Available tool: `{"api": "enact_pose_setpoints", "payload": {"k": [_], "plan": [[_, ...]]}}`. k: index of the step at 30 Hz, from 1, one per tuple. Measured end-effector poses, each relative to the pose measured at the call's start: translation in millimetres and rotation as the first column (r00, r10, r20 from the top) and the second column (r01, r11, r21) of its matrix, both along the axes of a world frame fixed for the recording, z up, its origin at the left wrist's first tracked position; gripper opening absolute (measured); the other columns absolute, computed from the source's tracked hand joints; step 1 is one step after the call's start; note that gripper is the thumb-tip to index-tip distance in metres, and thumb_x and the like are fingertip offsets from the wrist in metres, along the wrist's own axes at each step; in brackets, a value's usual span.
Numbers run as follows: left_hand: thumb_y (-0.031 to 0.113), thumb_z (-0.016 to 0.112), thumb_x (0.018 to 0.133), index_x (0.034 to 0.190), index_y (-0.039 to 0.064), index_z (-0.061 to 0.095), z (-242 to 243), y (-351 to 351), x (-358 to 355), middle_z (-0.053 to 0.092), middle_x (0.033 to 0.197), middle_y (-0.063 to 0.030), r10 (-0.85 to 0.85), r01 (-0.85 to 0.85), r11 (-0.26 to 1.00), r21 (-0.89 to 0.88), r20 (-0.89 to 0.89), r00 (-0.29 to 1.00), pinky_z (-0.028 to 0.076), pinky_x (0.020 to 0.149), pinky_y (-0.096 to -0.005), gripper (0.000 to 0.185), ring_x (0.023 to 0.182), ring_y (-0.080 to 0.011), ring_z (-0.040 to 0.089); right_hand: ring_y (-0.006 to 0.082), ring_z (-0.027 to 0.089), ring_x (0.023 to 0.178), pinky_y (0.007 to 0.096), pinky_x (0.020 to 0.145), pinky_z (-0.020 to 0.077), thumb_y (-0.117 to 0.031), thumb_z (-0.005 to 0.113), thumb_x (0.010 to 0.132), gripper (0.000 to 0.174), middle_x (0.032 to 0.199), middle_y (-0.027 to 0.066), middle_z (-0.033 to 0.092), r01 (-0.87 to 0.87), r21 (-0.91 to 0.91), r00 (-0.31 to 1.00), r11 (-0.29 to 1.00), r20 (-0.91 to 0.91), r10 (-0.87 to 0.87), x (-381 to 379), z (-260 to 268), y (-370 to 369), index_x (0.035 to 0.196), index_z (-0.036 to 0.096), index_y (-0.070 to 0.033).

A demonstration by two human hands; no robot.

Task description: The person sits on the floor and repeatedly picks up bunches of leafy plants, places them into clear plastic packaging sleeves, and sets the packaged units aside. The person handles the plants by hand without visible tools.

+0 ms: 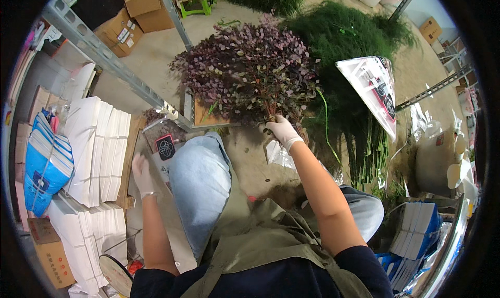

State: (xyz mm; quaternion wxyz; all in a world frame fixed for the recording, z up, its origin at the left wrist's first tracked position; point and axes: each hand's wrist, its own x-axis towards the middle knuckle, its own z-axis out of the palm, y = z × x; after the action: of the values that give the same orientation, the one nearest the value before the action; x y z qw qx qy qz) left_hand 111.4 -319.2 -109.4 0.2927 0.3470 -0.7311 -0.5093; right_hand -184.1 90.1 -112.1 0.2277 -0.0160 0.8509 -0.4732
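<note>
My right hand [283, 130], in a thin white glove, grips the stems of a bunch of purple-leaved foliage branches [269, 69]. The leafy tops spread away from me over a low wooden board [211, 112]. My left hand [142, 175], also gloved, hangs blurred beside my left knee, between it and the stacked white paper. Nothing shows in it, but how its fingers are set is unclear. Close by that knee lies a printed clear plastic sleeve [162, 151]. A bundle of feathery green foliage [336, 36] lies to the right, its cut stems pointing towards me.
A metal shelf post [105, 57] slants across the left. Strapped white paper stacks [97, 149] and a blue package [47, 165] stand there. A printed conical flower sleeve [373, 91] sits over the green foliage. Cardboard boxes [121, 34] are at the back, a grey bin [435, 163] at right.
</note>
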Motion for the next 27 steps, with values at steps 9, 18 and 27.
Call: {"api": "enact_pose_setpoints", "payload": {"k": [9, 18, 27], "plan": [[0.031, 0.08, 0.072, 0.156, 0.017, 0.02, 142, 143, -189, 0.019, 0.161, -0.0146, -0.202, 0.566, 0.249, -0.786, 0.529, 0.824, 0.019, 0.118, -0.0541, 0.105, 0.148, -0.0357, 0.019, 0.0083, 0.051, 0.07, 0.0239, 0.061, 0.0417, -0.012, 0.059, 0.089, 0.057, 0.086, 0.0011, 0.059, -0.002, -0.218, 0.99, 0.976, 0.134, 0.032, 113, 201, 117, 0.142, 0.043, 0.004], [0.002, 0.059, 0.077, 0.11, 0.019, 0.065, 123, 238, -249, 0.055, 0.077, 0.0001, -0.699, 0.275, -0.057, -0.96, 0.235, 0.675, 0.035, 0.113, -0.0519, 0.038, 0.076, -0.0181, 0.06, 0.0279, 0.067, 0.06, 0.0317, 0.057, 0.0543, -0.09, 0.026, 0.08, 0.119, 0.081, 0.0254, 0.069, -0.141, -0.417, 0.865, 0.898, 0.389, 0.317, 224, 298, 275, 0.127, 0.051, 0.016], [-0.001, 0.061, 0.076, 0.121, 0.006, 0.063, 186, 259, -252, 0.068, 0.116, -0.0141, -0.843, 0.577, 0.409, -0.707, -0.051, 0.536, 0.054, 0.088, -0.033, 0.046, 0.1, -0.0268, 0.068, 0.0264, 0.032, 0.144, 0.0431, 0.115, 0.0292, -0.031, 0.046, 0.099, 0.066, 0.154, 0.015, 0.036, 0.284, -0.479, 0.849, 0.831, -0.277, -0.45, 161, 242, 381, 0.156, 0.019, -0.012]]}}
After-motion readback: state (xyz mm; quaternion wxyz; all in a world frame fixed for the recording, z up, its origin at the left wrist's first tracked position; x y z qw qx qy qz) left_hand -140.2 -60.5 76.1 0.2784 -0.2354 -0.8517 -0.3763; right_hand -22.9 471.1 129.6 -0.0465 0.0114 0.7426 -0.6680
